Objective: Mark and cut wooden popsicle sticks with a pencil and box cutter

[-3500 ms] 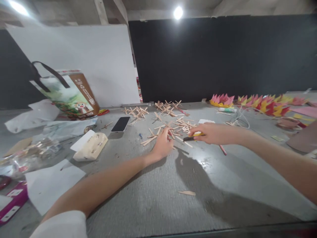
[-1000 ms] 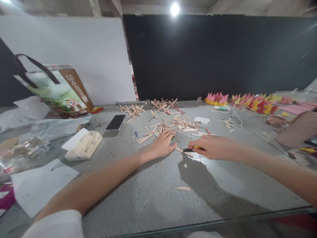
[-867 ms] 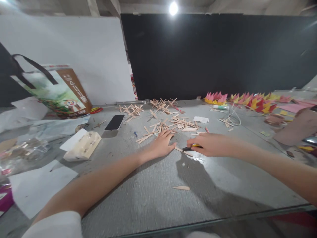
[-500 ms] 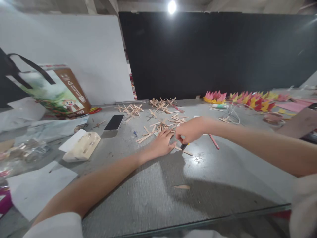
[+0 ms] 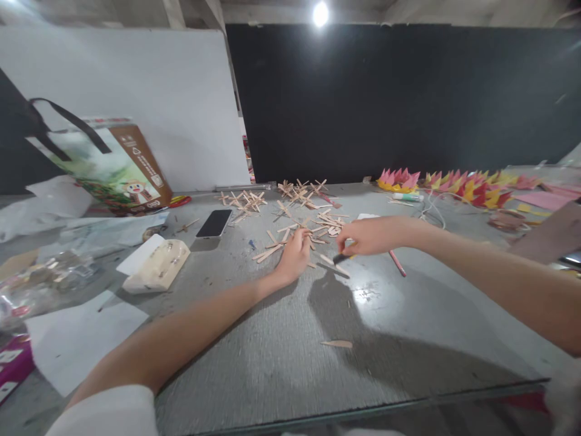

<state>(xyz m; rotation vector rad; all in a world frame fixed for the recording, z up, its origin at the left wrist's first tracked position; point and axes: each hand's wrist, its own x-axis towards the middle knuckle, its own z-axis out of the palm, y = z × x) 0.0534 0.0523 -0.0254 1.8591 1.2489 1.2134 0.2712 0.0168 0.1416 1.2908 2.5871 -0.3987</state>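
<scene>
we reached over a grey table (image 5: 281, 363) with both bare arms. our left hand (image 5: 295, 254) lay at the near edge of a scatter of wooden sticks (image 5: 313, 227), its fingers curled loosely among them; whether it gripped one we could not tell. our right hand (image 5: 370, 235) was closed around a dark-tipped yellow tool (image 5: 341, 258), whose tip rested by a single stick (image 5: 333, 266) just right of the left hand. a red pencil (image 5: 397, 263) lay just right of the right hand. a black phone (image 5: 214, 223) lay left of the sticks, a cream box (image 5: 158, 272) nearer and further left, a printed bag (image 5: 109, 175) at far left, and folded paper flowers (image 5: 458, 184) at far right.
</scene>
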